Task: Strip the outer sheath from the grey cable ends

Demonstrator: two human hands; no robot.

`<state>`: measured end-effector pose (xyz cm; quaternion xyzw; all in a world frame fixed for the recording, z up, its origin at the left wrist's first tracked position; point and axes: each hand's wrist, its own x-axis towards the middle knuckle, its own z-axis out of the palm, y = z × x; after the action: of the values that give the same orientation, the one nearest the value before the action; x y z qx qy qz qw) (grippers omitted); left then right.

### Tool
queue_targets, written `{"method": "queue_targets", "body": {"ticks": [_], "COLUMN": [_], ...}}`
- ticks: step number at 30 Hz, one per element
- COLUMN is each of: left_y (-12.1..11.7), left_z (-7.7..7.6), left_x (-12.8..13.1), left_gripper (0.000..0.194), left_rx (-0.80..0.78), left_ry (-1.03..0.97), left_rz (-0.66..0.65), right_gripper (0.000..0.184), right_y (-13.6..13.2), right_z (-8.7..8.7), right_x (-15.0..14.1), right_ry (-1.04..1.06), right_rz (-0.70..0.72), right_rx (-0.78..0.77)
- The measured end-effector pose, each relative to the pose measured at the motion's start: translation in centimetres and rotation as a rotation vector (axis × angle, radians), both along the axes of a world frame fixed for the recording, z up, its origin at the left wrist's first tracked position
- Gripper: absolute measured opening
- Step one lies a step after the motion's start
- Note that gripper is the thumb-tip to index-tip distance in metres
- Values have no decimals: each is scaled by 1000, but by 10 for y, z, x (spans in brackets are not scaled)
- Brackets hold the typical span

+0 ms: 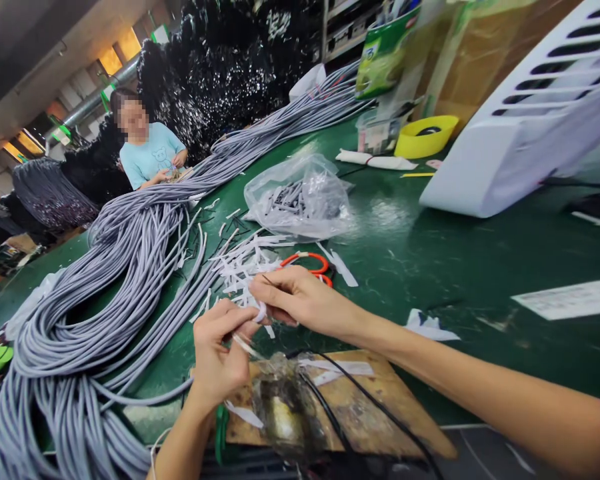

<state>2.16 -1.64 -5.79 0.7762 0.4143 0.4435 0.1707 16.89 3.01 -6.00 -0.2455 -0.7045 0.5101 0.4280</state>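
Note:
Both my hands meet above the front edge of the green table. My left hand (pixel 220 353) is closed, its thumb and fingers pinching a pale grey cable end (pixel 261 311) that curves up between the hands. A grey cable from the bundle runs behind my left wrist. My right hand (pixel 300 300) pinches at the other side of that curved end; its fingertips are partly hidden. Below the hands, a wooden board (pixel 380 400) carries a tape-wrapped metal device (pixel 285 413) with black cords. Orange-handled scissors (pixel 323 261) and a pile of white strips (pixel 245 263) lie just beyond.
A thick bundle of grey cables (pixel 130 247) sprawls across the left. Farther back are a clear plastic bag (pixel 300 200) of small grey parts, a yellow tape roll (pixel 425 137) and a white slotted housing (pixel 500 147). Another person (pixel 153 153) works at the far side.

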Motion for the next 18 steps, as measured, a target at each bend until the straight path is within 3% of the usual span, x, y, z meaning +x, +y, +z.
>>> {"method": "queue_targets", "body": {"ticks": [2, 4, 7, 11, 14, 18], "left_y": [0, 1, 2, 1, -1, -1], "left_z": [1, 3, 3, -2, -6, -9], "left_x": [0, 0, 0, -3, -5, -4], "left_gripper": [19, 17, 22, 29, 29, 26], "left_rx": [52, 96, 127, 233, 300, 379], "left_ry": [-12, 0, 122, 258, 257, 176], "left_rz": [48, 145, 230, 201, 163, 136], "right_gripper": [49, 46, 41, 40, 44, 47], "right_y": [-1, -4, -9, -8, -4, -1], "right_z": [-1, 0, 1, 1, -2, -7], "right_x": [-1, 0, 3, 2, -2, -8], "right_ry": [27, 21, -22, -39, -24, 4], "right_rz": [75, 98, 41, -69, -165, -51], "right_rx": [-91, -77, 124, 283, 191, -29]}}
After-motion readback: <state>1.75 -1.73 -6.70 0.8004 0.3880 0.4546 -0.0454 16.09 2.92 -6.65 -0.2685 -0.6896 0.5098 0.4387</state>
